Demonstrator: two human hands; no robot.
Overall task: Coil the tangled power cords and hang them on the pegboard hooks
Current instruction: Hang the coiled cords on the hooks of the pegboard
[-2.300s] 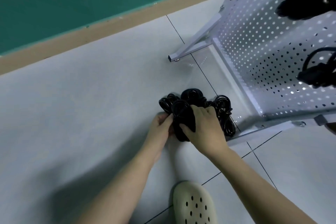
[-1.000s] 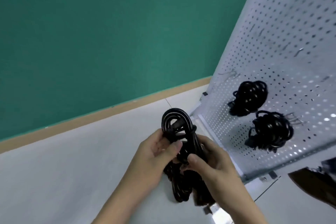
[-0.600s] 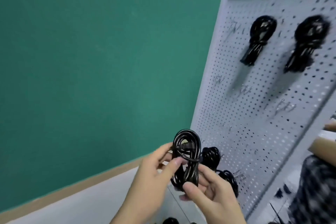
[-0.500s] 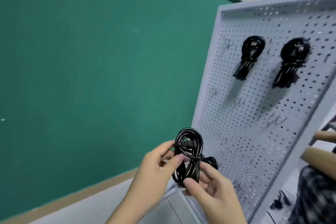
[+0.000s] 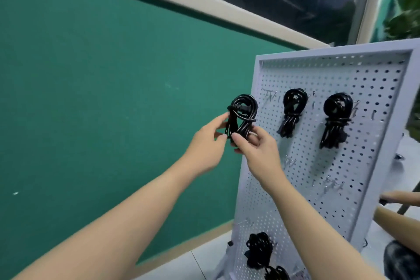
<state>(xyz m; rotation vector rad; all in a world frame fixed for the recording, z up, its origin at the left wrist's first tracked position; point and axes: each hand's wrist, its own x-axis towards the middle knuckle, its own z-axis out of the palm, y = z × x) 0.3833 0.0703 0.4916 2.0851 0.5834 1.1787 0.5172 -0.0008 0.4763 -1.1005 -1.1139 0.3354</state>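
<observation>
I hold a coiled black power cord [image 5: 242, 114] up in both hands, just left of the white pegboard [image 5: 372, 143]. My left hand [image 5: 209, 143] pinches its left side. My right hand [image 5: 255, 146] grips its lower part. An empty wire hook [image 5: 270, 95] sticks out at the board's top left, close to the coil's top loop. Two coiled cords hang on the upper row: one in the middle [image 5: 292, 113], one to the right [image 5: 335, 118]. More coiled cords hang low on the board [image 5: 259, 250].
A green wall [image 5: 102, 98] stands behind and to the left. Several empty hooks [image 5: 331, 183] dot the board's middle rows. Another person's forearm [image 5: 400, 196] shows at the right edge, beyond the board. White tiled floor [image 5: 204, 261] lies below.
I lifted the coiled cord from the floor pile up to the pegboard's top row; my view swung from the floor to the upper board. Both hands kept their hold.
</observation>
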